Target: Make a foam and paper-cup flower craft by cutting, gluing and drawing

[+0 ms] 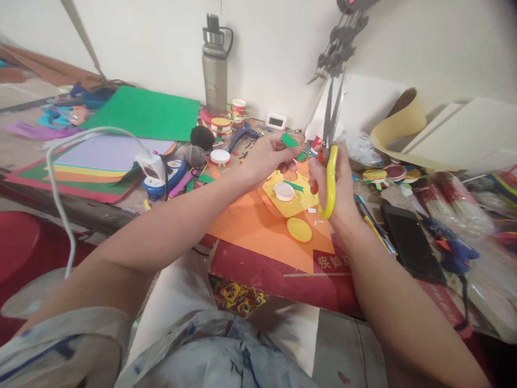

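Note:
My left hand (264,156) pinches a small green paper piece (289,140) above the desk. My right hand (337,183) grips yellow-handled scissors (331,178), blades pointing up and away, close to the green piece. Below the hands lie a yellow paper shape (291,202) with a white round lid (284,191) on it, a yellow oval cutout (299,229) and an orange sheet (258,226).
A steel water bottle (214,67) stands at the wall. A green sheet (145,113) and stacked coloured papers (89,167) lie left. A black phone (410,242) and wrapped sticks (456,207) lie right. A white cable (60,178) loops at left. A red box (283,275) is under the orange sheet.

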Motion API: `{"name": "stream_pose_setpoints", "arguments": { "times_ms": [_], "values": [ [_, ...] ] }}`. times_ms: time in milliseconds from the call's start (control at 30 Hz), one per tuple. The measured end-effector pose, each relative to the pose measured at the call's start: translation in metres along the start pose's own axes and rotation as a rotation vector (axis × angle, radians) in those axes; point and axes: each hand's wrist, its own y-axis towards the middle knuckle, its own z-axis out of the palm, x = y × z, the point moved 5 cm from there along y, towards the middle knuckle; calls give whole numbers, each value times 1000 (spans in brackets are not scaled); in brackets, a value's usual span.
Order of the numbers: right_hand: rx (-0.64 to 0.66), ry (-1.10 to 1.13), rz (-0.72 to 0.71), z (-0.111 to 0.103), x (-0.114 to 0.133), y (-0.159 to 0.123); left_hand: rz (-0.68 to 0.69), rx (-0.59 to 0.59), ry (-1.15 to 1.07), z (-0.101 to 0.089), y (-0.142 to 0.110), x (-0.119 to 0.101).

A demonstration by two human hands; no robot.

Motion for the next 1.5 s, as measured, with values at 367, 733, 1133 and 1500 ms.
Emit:
{"name": "stream_pose_setpoints", "arguments": {
  "times_ms": [367, 733, 1133, 1500],
  "values": [
    [70, -83, 34, 4, 8, -5, -1, -32, -15, -8, 4, -3],
    [73, -40, 90, 8, 5, -4, 24, 0, 18, -5, 1, -5],
    [113, -76, 124, 6, 12, -8, 145, 98, 104, -12, 12, 4],
    [113, -146, 77, 5, 7, -6, 109, 54, 95, -12, 11, 0]
  ]
}}
